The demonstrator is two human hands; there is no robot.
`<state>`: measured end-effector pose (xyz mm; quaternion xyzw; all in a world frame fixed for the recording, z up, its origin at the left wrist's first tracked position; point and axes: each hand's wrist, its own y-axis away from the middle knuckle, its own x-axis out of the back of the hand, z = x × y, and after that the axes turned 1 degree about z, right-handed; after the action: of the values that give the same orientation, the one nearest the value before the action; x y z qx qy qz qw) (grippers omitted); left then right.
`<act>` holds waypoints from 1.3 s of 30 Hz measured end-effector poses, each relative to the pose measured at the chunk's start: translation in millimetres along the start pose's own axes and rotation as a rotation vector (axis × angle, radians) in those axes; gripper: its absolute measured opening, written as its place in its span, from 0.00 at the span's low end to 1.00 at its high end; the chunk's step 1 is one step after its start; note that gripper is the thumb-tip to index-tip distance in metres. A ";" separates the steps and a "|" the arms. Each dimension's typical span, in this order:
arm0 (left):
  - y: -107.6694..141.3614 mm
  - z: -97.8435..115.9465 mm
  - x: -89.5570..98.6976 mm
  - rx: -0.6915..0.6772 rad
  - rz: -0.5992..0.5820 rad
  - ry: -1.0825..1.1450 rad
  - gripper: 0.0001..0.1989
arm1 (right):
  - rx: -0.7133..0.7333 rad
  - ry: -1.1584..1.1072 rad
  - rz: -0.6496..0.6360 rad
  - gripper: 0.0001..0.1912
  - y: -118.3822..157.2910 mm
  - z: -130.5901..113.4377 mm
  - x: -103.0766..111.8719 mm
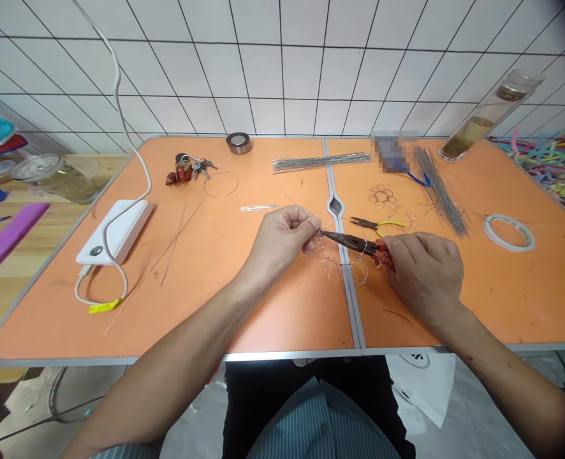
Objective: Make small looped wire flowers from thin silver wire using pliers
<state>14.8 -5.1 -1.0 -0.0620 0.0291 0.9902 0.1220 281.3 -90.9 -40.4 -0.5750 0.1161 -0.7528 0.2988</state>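
"So, which step is this?"

"Wire bending, I'd judge. The left hand (pixel 289 229) pinches a thin silver wire piece with petal-like loops (pixel 331 264); the right hand (pixel 423 268) is wrapped round the red handles of the dark long-nosed pliers (pixel 352 242), whose tips meet the wire at the left fingertips."

"Where does the piece sit?"

"Mid-desk, its loops spread below the pliers and across the grey metal seam (pixel 355 312). Whether they touch the orange-topped desk (pixel 287 325), I can't tell."

"What would the next move call for?"

"Probably a steady left pinch and a small wrist turn, keeping the loops from snagging."

"Any room?"

"Mostly toward the desk's straight front edge, though a short dark wire scrap (pixel 397 314) lies there. Beyond the tool it's tighter: small yellow-handled pliers (pixel 368 223) lie just behind, with a flower-shaped wire outline (pixel 382 196) farther back."
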 end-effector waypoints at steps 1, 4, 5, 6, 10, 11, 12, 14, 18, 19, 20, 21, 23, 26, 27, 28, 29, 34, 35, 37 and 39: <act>-0.2 -0.1 0.1 0.001 0.001 0.000 0.10 | 0.007 0.002 0.002 0.10 -0.5 -1.0 -0.1; -1.3 -1.1 1.1 0.000 0.004 -0.005 0.11 | 0.019 0.001 -0.007 0.15 -1.9 -5.0 -0.1; -1.6 -1.4 1.6 -0.001 0.002 -0.010 0.11 | 0.017 -0.008 -0.014 0.16 -2.2 -6.1 0.2; -1.8 -1.6 2.2 -0.004 0.000 -0.016 0.10 | 0.016 -0.020 -0.020 0.16 -2.3 -6.7 0.6; -0.7 1.1 3.7 -0.048 0.005 -0.021 0.09 | 0.036 -0.047 0.007 0.12 -0.2 -2.3 2.7; -0.1 2.6 3.8 -0.066 0.011 -0.014 0.09 | 0.039 -0.046 0.011 0.12 1.4 0.8 3.3; 0.6 4.1 3.8 -0.086 0.018 -0.007 0.09 | 0.037 -0.043 0.004 0.12 3.7 4.6 4.2; 2.0 6.9 3.8 -0.125 0.034 -0.006 0.09 | 0.009 -0.047 -0.022 0.13 10.1 14.2 7.8; 4.2 8.6 3.4 -0.189 0.054 -0.023 0.10 | -0.260 -0.267 -0.183 0.15 26.4 36.6 30.1; 4.8 8.5 3.0 -0.205 0.054 -0.025 0.10 | -0.403 -0.378 -0.231 0.14 29.9 41.4 39.7; 5.6 8.3 2.5 -0.221 0.055 -0.029 0.10 | -0.546 -0.501 -0.303 0.13 32.5 45.2 50.6; 6.5 8.3 1.8 -0.236 0.056 -0.038 0.10 | -0.660 -0.648 -0.355 0.13 34.1 47.8 62.2; 8.7 8.4 0.2 -0.268 0.061 -0.070 0.10 | -0.759 -0.946 -0.537 0.22 33.5 48.3 85.6; 11.6 8.0 -1.9 -0.324 0.062 -0.121 0.10 | -0.701 -1.215 -0.796 0.26 22.7 38.3 111.7; 12.3 7.6 -2.4 -0.343 0.060 -0.130 0.11 | -0.659 -1.258 -0.870 0.27 17.3 33.4 116.8; 12.7 7.0 -2.7 -0.359 0.057 -0.135 0.11 | -0.613 -1.295 -0.941 0.27 11.7 28.5 120.1; 12.8 6.3 -2.8 -0.371 0.053 -0.139 0.11 | -0.570 -1.331 -0.983 0.27 6.2 23.9 122.0; 11.4 3.6 -2.6 -0.388 0.043 -0.138 0.10 | -0.522 -1.465 -1.048 0.21 -12.1 9.9 124.0; 11.1 3.5 -2.5 -0.384 0.044 -0.143 0.10 | -0.524 -1.477 -1.052 0.21 -14.4 8.2 124.5; 10.7 3.6 -2.5 -0.377 0.047 -0.157 0.10 | -0.550 -1.506 -1.058 0.21 -18.5 4.6 125.4; 10.9 3.8 -2.5 -0.384 0.045 -0.166 0.10 | -0.593 -1.563 -1.048 0.20 -22.8 0.7 126.2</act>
<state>14.0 -16.0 3.6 -0.0017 -0.1689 0.9817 0.0877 254.6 -146.3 72.1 -0.9409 -0.1992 -0.1385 -0.2362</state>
